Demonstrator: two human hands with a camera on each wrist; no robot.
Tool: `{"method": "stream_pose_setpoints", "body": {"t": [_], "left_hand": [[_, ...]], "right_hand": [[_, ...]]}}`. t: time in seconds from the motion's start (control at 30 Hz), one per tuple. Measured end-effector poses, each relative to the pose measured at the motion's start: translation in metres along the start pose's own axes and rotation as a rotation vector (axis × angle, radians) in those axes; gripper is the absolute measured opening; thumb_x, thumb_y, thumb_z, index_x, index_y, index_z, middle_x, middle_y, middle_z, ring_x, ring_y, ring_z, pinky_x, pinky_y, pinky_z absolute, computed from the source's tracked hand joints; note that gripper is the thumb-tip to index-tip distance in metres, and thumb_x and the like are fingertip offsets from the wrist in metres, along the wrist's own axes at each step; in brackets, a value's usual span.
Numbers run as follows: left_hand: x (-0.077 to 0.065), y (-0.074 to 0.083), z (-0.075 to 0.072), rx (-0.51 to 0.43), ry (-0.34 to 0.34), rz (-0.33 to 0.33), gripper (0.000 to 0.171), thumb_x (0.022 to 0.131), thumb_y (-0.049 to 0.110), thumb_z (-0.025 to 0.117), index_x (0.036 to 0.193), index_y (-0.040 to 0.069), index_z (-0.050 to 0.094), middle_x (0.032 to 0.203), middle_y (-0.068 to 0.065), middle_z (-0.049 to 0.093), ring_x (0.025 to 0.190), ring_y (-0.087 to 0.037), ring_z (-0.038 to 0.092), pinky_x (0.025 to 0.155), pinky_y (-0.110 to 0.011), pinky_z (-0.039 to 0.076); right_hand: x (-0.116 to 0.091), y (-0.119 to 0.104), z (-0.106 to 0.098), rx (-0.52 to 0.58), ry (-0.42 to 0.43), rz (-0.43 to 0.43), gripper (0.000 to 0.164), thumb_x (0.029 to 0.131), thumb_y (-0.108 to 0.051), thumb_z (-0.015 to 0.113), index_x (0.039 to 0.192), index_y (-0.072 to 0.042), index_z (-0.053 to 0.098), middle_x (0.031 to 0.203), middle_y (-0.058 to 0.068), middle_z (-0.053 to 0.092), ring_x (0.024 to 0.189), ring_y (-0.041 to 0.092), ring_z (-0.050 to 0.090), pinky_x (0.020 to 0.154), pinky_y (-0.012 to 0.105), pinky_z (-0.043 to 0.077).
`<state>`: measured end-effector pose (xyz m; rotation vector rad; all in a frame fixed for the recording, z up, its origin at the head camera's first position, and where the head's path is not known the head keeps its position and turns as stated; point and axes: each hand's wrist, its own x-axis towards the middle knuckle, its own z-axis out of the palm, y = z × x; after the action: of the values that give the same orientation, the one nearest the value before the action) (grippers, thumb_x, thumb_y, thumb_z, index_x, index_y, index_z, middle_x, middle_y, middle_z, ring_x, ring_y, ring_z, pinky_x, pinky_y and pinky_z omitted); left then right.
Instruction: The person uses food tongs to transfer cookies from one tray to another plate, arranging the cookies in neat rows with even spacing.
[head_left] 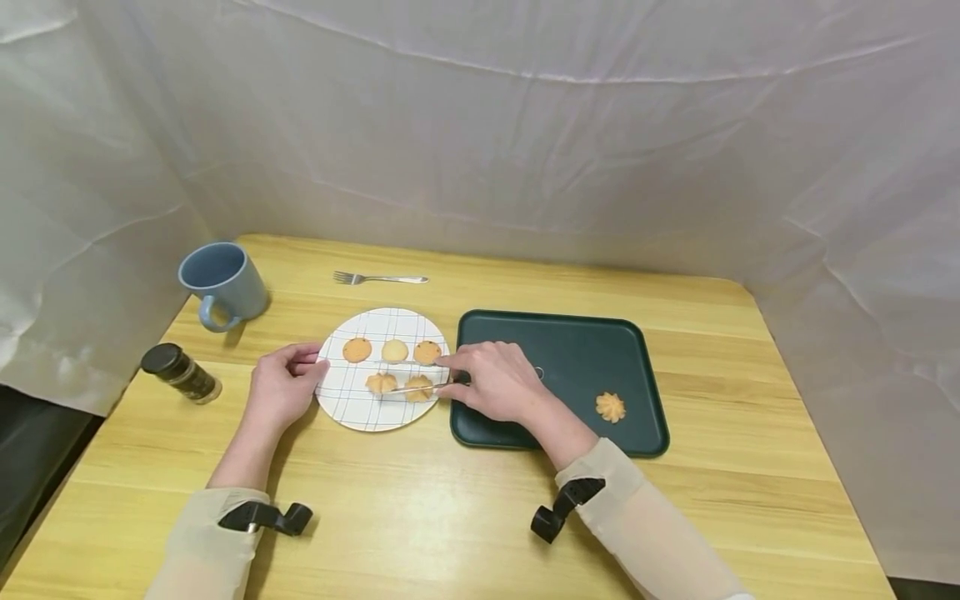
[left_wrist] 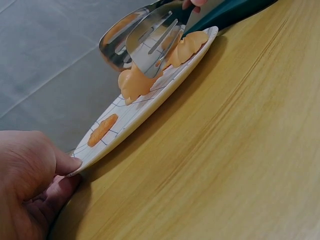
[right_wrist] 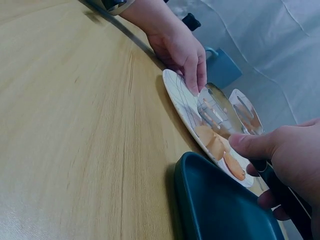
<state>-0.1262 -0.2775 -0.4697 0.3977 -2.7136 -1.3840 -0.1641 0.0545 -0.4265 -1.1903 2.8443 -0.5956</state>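
Note:
My left hand [head_left: 281, 387] pinches the left rim of a white plate [head_left: 343, 404] with thin grid lines, thumb on top. Metal tongs [left_wrist: 150, 47] with slotted heads are gripped in my right hand [head_left: 498, 383] by their dark handle, which shows in the right wrist view. Their heads are spread apart low over the plate. Beside the lower head lies a flower-shaped cookie [head_left: 380, 382], with another flower-shaped cookie [head_left: 418, 388] to its right. Along the back of the plate sit a speckled round cookie [head_left: 357, 349], a pale round cookie [head_left: 394, 351] and a second speckled one [head_left: 427, 352].
A dark green tray [head_left: 652, 417] stands right of the plate, partly under my right hand, with one flower-shaped cookie [head_left: 610, 407] on it. Behind the plate lies a fork [head_left: 382, 278]. A blue mug [head_left: 236, 287] and a black-capped spice jar [head_left: 183, 375] stand at the left.

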Motion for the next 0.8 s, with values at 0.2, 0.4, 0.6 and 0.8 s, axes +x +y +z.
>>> {"method": "stream_pose_setpoints", "body": {"t": [0.2, 0.4, 0.6, 0.8], "left_hand": [[0.0, 0.0, 0.0, -0.002, 0.0, 0.0, 0.036, 0.102, 0.016, 0.068, 0.134, -0.002, 0.068, 0.116, -0.019, 0.071, 0.102, -0.026, 0.064, 0.074, -0.014, 0.048], [0.0, 0.0, 0.0, -0.003, 0.001, 0.004, 0.036, 0.102, 0.015, 0.068, 0.133, -0.003, 0.069, 0.116, -0.019, 0.07, 0.101, -0.026, 0.064, 0.074, -0.015, 0.048], [-0.001, 0.001, 0.0, -0.004, -0.002, 0.003, 0.036, 0.103, 0.016, 0.068, 0.133, -0.003, 0.068, 0.116, -0.019, 0.07, 0.101, -0.026, 0.064, 0.074, -0.015, 0.048], [-0.001, 0.001, 0.0, -0.006, 0.001, 0.003, 0.035, 0.102, 0.015, 0.068, 0.133, -0.002, 0.069, 0.115, -0.019, 0.07, 0.101, -0.026, 0.064, 0.074, -0.015, 0.048]], "right_hand": [[0.002, -0.002, -0.002, -0.025, -0.024, 0.03, 0.05, 0.095, -0.048, 0.079, 0.138, -0.023, 0.074, 0.108, -0.008, 0.076, 0.067, 0.004, 0.058, 0.048, 0.029, 0.04], [0.003, -0.004, -0.008, -0.038, -0.035, 0.035, 0.052, 0.095, -0.05, 0.079, 0.138, -0.022, 0.073, 0.106, -0.008, 0.075, 0.067, 0.004, 0.059, 0.049, 0.029, 0.04], [0.004, -0.008, -0.015, -0.048, -0.044, 0.028, 0.053, 0.094, -0.052, 0.079, 0.137, -0.022, 0.073, 0.108, -0.008, 0.076, 0.072, 0.005, 0.062, 0.048, 0.029, 0.041], [0.006, -0.014, -0.018, -0.039, -0.055, -0.001, 0.053, 0.095, -0.053, 0.078, 0.137, -0.021, 0.073, 0.104, -0.009, 0.075, 0.065, 0.004, 0.057, 0.047, 0.03, 0.04]]}}
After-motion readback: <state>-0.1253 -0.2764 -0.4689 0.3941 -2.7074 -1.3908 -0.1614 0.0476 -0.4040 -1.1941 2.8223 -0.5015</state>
